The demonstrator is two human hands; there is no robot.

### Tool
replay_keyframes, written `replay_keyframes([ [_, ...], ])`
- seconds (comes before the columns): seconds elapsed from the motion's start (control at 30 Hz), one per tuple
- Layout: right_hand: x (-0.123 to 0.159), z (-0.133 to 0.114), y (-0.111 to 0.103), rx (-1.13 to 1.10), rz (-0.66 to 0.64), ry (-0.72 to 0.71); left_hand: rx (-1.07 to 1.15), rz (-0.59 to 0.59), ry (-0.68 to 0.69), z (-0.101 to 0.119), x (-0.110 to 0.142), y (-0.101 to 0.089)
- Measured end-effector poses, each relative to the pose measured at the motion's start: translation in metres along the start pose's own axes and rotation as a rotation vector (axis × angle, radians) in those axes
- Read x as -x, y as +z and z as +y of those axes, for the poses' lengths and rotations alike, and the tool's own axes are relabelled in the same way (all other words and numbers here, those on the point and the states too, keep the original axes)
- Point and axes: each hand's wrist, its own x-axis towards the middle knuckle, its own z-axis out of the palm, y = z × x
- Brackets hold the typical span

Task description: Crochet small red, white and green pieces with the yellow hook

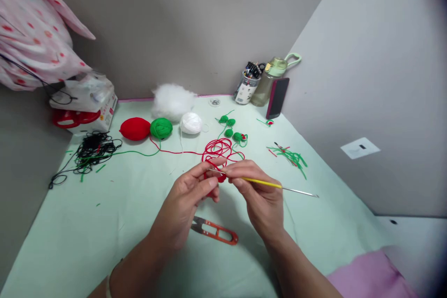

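Between the fingers of my left hand is a small piece of red crochet work, partly hidden by the fingertips. My right hand grips a crochet hook by its yellow handle. One metal end of the hook meets the red piece; the other points out to the right. Loose loops of red yarn lie just beyond my hands, and a strand runs back to the red yarn ball. Below my hands on the table rest orange thread snips.
A green yarn ball, a white yarn ball and white stuffing sit at the back. Tangled black yarn lies left. Small green crocheted pieces and yarn scraps lie right, near a pen cup, bottle and phone.
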Motion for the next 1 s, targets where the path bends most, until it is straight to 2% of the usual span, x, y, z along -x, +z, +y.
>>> replay_keyframes([
  [0.7,0.0023,0.0039,0.005,0.023,0.003,0.023,-0.047,0.051,0.031,-0.0027,0.0036,0.0051],
  [0.77,0.0044,0.0023,0.0068,0.166,-0.004,-0.064,-0.083,0.082,0.046,-0.0045,0.0041,0.006],
  [0.83,0.0071,0.0001,0.0088,0.377,-0.001,-0.221,-0.114,0.118,0.069,-0.0063,0.0043,0.0069],
  [0.9,0.0091,-0.0013,0.0096,0.476,0.038,-0.32,-0.098,0.126,0.064,-0.0068,0.004,0.0078],
  [0.93,0.0094,-0.0014,0.0091,0.446,0.059,-0.307,-0.07,0.116,0.044,-0.0063,0.0037,0.0083],
  [1.0,0.0081,-0.0004,0.0066,0.25,0.073,-0.172,0.003,0.076,-0.01,-0.0039,0.0029,0.0089],
])
